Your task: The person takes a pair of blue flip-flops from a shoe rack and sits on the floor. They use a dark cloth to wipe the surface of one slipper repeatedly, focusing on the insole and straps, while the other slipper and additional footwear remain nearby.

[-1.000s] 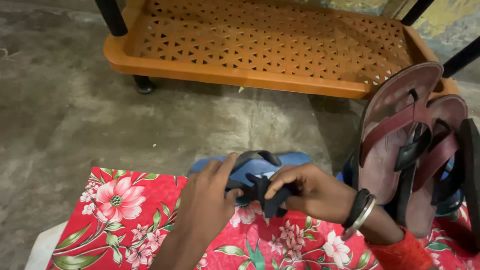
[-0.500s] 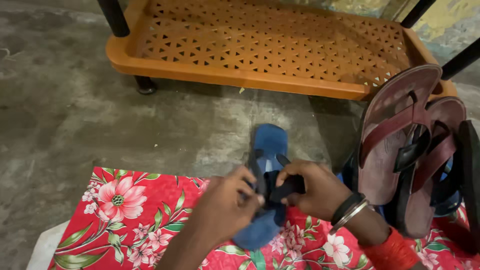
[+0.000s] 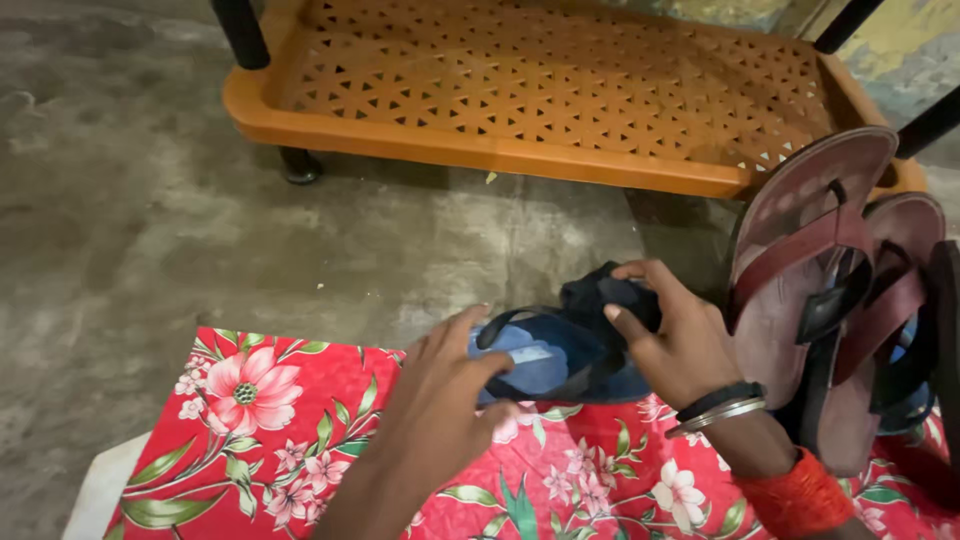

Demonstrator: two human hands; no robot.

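Blue sandal point(image 3: 545, 362), black straps; red floral cloth point(image 3: 300, 420); orange lattice rack point(image 3: 540, 90); maroon sandals point(image 3: 810, 300).
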